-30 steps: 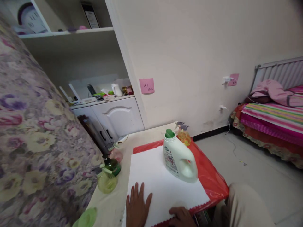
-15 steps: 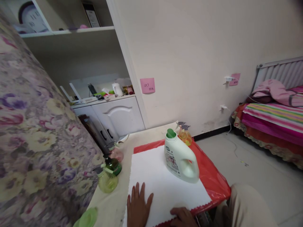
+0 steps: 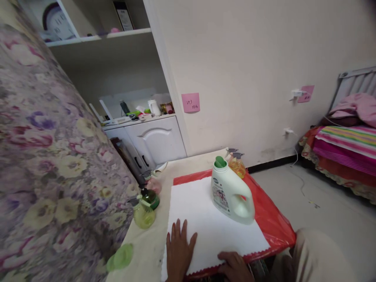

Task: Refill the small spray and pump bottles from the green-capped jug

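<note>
My left hand lies flat on the white scallop-edged sheet, its fingers spread and nothing held. At the sheet's front edge rests my right hand, fingers loosely bent and apart, with no object seen in it; its lower part is cut off by the frame. A pale green detergent jug stands upright beyond my hands, toward the right side of the sheet. Its neck has a dark green spout, and its handle faces right. Red plastic shows from under the sheet.
Yellow, dark green and pink bottles stand left on the cream table, near a light green lid-like piece. Orange spray bottles stand behind the jug. A floral curtain hangs left; a bed stands right.
The whole view has shifted, so things appear farther right and slightly higher. Both hands and the jug keep their places on the sheet.
</note>
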`<state>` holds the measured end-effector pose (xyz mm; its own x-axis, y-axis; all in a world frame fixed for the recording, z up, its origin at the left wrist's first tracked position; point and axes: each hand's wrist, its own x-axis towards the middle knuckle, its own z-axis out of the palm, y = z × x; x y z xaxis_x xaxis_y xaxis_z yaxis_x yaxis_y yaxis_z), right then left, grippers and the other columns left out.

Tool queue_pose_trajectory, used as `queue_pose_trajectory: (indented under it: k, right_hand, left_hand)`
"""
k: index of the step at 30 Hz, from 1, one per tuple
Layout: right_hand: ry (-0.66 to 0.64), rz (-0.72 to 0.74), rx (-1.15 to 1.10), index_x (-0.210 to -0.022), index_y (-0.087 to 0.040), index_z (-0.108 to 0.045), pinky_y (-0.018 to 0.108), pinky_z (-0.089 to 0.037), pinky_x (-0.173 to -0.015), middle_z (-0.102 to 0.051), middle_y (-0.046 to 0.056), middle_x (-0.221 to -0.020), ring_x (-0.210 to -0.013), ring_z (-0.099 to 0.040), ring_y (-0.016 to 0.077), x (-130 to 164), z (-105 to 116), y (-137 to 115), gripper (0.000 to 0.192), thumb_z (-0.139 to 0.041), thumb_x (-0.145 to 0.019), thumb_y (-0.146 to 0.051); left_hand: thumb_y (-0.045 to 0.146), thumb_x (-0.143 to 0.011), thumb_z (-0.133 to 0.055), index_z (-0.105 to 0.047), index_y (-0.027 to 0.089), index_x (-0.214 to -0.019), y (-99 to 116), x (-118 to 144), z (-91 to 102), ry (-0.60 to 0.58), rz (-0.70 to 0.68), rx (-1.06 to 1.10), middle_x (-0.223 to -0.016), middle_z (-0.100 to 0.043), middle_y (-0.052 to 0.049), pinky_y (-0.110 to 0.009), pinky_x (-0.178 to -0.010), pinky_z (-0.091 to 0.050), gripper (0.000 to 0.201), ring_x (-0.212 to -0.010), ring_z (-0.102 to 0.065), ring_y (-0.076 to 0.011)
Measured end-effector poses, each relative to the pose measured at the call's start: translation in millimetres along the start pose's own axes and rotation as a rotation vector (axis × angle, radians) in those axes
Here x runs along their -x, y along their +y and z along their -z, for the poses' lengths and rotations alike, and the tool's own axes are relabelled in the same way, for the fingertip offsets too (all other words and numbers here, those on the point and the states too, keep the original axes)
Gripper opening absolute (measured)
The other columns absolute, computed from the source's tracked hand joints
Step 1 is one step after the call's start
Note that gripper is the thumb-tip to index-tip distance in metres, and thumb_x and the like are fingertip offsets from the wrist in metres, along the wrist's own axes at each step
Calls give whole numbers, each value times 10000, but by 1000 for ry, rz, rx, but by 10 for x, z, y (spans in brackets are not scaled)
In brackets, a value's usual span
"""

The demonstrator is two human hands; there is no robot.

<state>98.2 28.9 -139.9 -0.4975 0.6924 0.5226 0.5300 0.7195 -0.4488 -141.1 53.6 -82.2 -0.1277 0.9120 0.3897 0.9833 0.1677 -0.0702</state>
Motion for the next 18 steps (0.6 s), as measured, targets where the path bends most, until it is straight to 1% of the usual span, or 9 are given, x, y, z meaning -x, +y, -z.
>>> queue_pose_trajectory:
  k: [4,9,14,18]
  right_hand:
    - [2,-21,9,-912,-284,-624,313,-495,-833,-667,-5,-1124,-977,-611,211,2,22,-26,422,-558,-614,7]
    - [19,-6,8,-912,-281,-622,307,-498,-819,-671,1,-1121,-960,-617,214,14,33,-28,439,-525,-603,16]
    - [4,12,-4,-946,-291,-614,317,-494,-836,-668,10,-1135,-983,-612,226,30,25,-11,461,-522,-616,18]
    - [-24,-15,-5,-954,-299,-618,330,-491,-840,-664,10,-1138,-983,-609,229,50,6,-5,502,-502,-595,32]
  left_hand:
    - [481,-878,-438,-503,192,-1344,-5,4,-6,0,-5,5,-1420,-485,-153,-520,-1054,-326,552,-1324,-409,-332]
    - [495,-883,-427,-488,205,-1354,-13,28,-31,14,2,25,-1429,-476,-146,-522,-1057,-326,556,-1330,-403,-322]
    - [514,-889,-402,-472,193,-1368,-17,36,-16,-25,-5,48,-1442,-449,-167,-539,-1063,-311,581,-1342,-380,-342]
    - [519,-891,-393,-459,201,-1377,-13,47,3,-39,5,70,-1451,-437,-163,-537,-1069,-304,585,-1351,-367,-338]
